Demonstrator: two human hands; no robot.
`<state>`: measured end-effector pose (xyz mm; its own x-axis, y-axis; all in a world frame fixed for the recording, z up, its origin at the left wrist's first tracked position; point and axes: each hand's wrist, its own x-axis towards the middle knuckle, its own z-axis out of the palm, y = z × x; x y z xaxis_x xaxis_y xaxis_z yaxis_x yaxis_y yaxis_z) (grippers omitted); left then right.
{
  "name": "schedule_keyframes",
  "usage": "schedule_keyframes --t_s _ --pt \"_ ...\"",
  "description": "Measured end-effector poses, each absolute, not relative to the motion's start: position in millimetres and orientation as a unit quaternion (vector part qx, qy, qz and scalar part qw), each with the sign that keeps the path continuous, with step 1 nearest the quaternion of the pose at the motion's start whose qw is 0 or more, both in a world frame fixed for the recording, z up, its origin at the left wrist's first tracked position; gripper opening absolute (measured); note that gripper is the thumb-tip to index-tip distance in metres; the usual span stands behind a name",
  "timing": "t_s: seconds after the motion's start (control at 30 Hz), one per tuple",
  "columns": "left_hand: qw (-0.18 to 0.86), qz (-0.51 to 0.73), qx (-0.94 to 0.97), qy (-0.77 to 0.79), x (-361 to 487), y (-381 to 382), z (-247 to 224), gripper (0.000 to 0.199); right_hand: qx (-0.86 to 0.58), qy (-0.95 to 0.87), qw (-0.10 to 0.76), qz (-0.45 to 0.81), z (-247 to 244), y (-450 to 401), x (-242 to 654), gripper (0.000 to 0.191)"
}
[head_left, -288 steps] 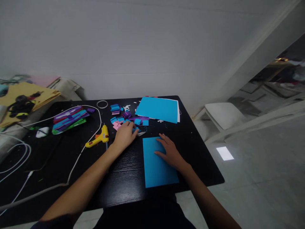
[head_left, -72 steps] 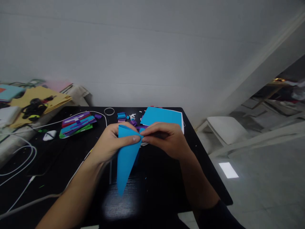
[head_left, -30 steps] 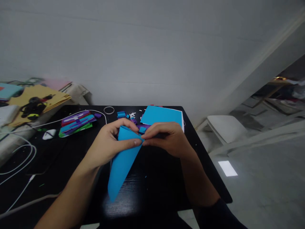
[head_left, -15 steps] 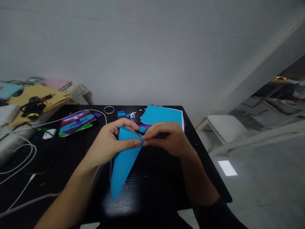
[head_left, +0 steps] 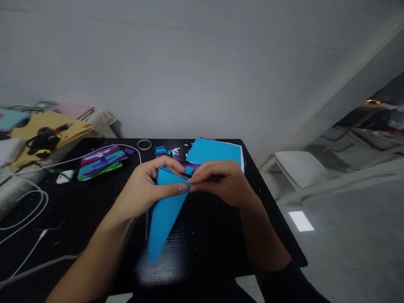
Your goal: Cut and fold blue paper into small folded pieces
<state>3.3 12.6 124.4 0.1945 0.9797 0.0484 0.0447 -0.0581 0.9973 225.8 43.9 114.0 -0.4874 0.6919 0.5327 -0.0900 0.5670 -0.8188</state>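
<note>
A sheet of blue paper [head_left: 166, 214], rolled or folded into a cone-like shape, hangs above the black table with its point downward. My left hand [head_left: 151, 183] is closed on its upper part, thumb pressed on the front face and fingers behind. At the upper right corner of the paper, the thumb and fingertips of my right hand [head_left: 219, 181] pinch the edge. Just beyond my hands lie small blue and purple paper pieces [head_left: 189, 170], partly hidden by my fingers.
A stack of blue sheets [head_left: 216, 151] lies at the table's back right. Bundled coloured strips [head_left: 101, 162], a grey ring [head_left: 144, 144] and white scraps [head_left: 175, 150] are farther left. White cables [head_left: 41, 202] cross the left side. A white stool [head_left: 296, 168] stands right of the table.
The lower tip of the blue paper has shifted slightly to the right. Both hands keep their grip at nearly the same spot.
</note>
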Motion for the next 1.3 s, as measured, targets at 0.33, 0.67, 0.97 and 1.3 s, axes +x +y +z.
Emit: schedule_keyframes --t_s 0.33,0.67,0.97,1.3 --pt "0.510 0.454 0.582 0.443 2.0 14.1 122.6 0.035 -0.199 -0.761 0.465 0.407 115.1 42.4 226.2 0.011" --pt "0.507 0.452 0.586 0.441 2.0 14.5 121.6 0.033 -0.203 -0.766 0.464 0.397 115.4 41.3 225.8 0.009" --pt "0.500 0.457 0.589 0.440 1.2 15.1 120.3 0.032 -0.196 -0.768 0.475 0.383 113.9 41.9 224.7 0.009" --pt "0.497 0.462 0.591 0.436 2.1 15.4 119.6 0.032 -0.207 -0.761 0.467 0.399 114.4 41.8 224.9 0.012"
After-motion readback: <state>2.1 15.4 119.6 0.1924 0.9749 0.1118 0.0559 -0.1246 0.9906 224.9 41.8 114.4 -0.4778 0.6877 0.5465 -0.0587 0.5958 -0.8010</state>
